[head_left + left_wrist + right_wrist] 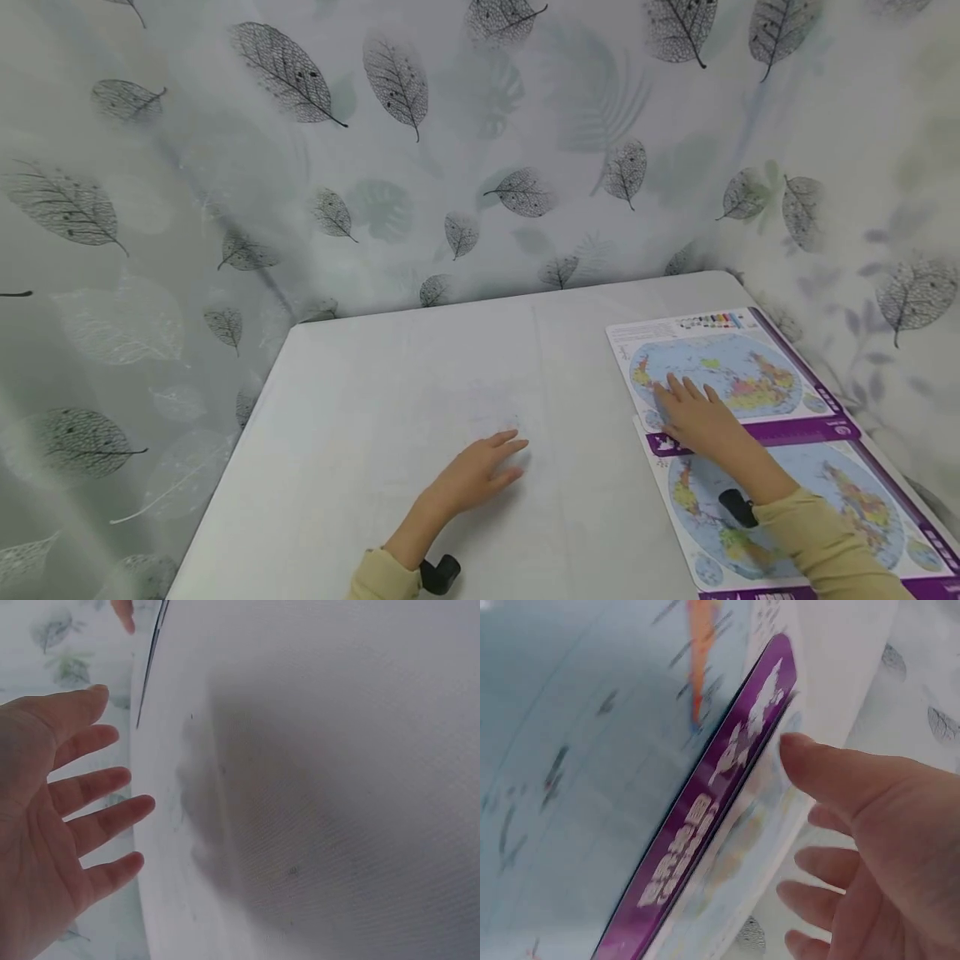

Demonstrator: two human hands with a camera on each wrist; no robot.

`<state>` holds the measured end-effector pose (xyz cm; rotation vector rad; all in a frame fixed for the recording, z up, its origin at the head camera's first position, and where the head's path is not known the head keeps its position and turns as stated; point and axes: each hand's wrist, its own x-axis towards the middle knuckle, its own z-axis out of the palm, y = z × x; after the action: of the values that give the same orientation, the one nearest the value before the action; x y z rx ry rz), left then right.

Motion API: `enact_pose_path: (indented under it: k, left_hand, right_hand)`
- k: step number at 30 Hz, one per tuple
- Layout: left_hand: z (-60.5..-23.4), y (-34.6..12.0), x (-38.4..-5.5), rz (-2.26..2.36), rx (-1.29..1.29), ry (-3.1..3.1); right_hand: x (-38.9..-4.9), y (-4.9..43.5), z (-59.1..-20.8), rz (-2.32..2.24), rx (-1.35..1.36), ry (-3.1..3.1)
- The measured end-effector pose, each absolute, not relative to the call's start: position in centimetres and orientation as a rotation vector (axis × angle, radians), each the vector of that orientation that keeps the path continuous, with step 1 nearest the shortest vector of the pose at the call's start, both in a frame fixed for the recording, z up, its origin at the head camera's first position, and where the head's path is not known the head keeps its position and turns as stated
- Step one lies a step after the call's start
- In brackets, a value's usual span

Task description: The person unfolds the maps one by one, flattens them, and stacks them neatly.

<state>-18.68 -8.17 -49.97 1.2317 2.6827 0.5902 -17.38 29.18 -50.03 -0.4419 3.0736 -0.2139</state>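
Two world map sheets overlap at the right side of the table: a far map (712,358) and a near map (810,467), each with a purple band. My right hand (697,417) is over the left part of the far map, fingers spread and holding nothing. In the right wrist view, the thumb (825,769) is close by the purple title band (705,802) with white lettering. My left hand (480,471) is over the middle of the white table, fingers loosely extended, nothing in its grasp. Its shadow falls on the cloth in the left wrist view.
The white-covered table (375,400) has rounded far corners. A curtain (450,167) printed with leaves hangs behind it and along both sides. A black wrist device (441,575) sits by the left sleeve, and another device (738,507) by the right sleeve.
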Motion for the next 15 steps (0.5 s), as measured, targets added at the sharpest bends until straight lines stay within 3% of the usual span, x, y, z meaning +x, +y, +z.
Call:
enact_pose_path:
  k: [15]
  left_hand:
    - [-49.6, -8.2, -17.5, 0.603, 1.202, 2.652]
  right_hand:
    - [-17.3, 28.9, -50.7, 0.273, -0.868, 3.035]
